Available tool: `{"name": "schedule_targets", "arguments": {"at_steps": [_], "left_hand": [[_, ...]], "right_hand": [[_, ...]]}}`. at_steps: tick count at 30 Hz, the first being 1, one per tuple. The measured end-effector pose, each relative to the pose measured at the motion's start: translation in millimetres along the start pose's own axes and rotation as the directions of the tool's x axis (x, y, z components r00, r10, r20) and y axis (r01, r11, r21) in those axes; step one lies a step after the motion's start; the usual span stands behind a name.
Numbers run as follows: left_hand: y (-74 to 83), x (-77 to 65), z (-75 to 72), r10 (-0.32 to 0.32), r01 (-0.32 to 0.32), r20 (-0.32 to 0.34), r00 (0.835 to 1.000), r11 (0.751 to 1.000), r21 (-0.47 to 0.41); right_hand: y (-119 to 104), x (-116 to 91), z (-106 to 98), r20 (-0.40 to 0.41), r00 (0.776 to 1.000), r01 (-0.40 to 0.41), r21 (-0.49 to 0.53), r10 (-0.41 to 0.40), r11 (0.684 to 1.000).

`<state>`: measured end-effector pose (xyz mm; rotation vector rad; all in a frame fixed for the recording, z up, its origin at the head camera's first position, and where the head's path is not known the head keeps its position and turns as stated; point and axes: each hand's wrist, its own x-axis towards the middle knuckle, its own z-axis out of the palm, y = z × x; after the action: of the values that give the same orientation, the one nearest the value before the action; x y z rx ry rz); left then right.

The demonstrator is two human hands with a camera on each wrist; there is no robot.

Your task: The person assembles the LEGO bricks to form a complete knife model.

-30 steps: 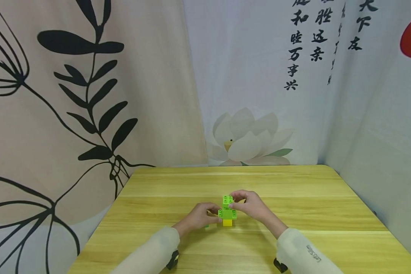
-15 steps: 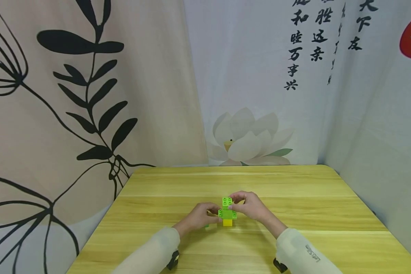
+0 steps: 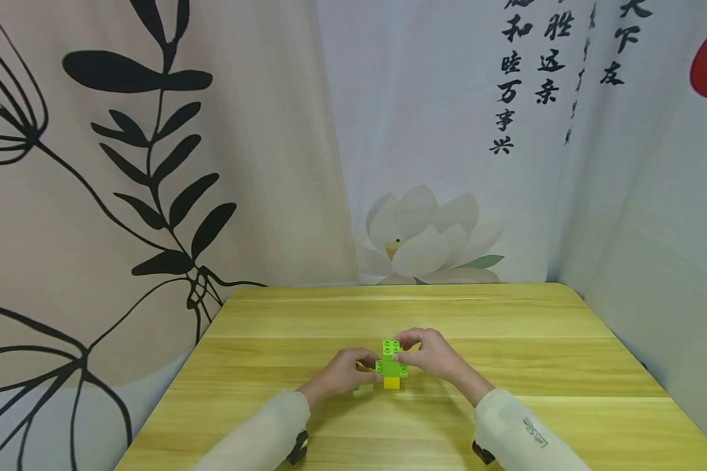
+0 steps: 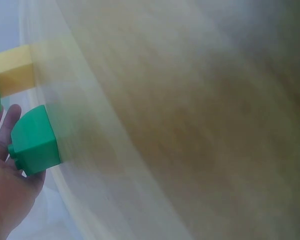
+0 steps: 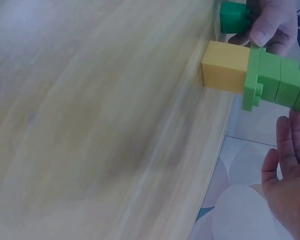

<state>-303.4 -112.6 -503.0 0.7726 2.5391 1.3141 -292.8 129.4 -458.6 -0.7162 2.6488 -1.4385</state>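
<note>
A stack of toy building blocks stands upright on the table: a yellow block (image 3: 391, 383) at the bottom, a wider light green plate (image 3: 391, 369) over it, then several light green blocks (image 5: 288, 82). My left hand (image 3: 345, 373) holds the plate's left end, its thumb (image 5: 260, 34) on the edge. With thumb and forefinger, my right hand (image 3: 429, 352) pinches the topmost light green block (image 3: 391, 347) from the right. Beside the stack, close to my left fingers, sits a dark green block (image 4: 36, 141) with one curved face. In the head view, the left hand mostly hides it.
The wooden table (image 3: 507, 366) extends on all sides of the stack. A printed curtain (image 3: 271, 163) hangs behind its far edge, and a pale curtain (image 3: 642, 216) hangs along the right side.
My right hand and the topmost light green block have moved down slightly, narrowing the gap beneath that block. My left hand stays at the plate.
</note>
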Motion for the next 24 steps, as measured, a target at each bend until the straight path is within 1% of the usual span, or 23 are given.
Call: {"name": "schedule_targets", "arguments": {"at_steps": [4,8,12,15,21,24], "left_hand": [[0.3,-0.2,-0.9,-0.008,0.008,0.002,1.0,1.0,-0.004],[0.0,-0.1,-1.3,-0.013,0.013,0.008,1.0,1.0,0.007],[-0.7,-0.2,-1.8,-0.002,0.002,0.01,1.0,1.0,0.017],[-1.7,-0.4,-2.2,0.002,-0.003,0.009,1.0,1.0,0.021],[-3.2,-1.0,-3.2,-0.002,0.002,0.012,1.0,1.0,0.02],[-3.5,-1.2,-3.6,0.0,0.0,0.012,1.0,1.0,0.013]], "right_hand": [[1.5,-1.4,3.1,-0.019,0.999,-0.025,0.032,0.026,0.999],[5.1,-2.2,7.1,-0.021,0.999,-0.044,0.115,0.047,0.992],[6.9,-2.3,10.6,-0.015,0.999,-0.04,0.187,0.044,0.982],[7.2,-1.4,13.3,-0.015,0.999,-0.039,0.21,0.043,0.977],[8.0,0.7,17.8,-0.01,0.996,-0.079,0.244,0.084,0.967],[8.2,1.5,19.1,-0.011,0.996,-0.08,0.253,0.086,0.964]]}}
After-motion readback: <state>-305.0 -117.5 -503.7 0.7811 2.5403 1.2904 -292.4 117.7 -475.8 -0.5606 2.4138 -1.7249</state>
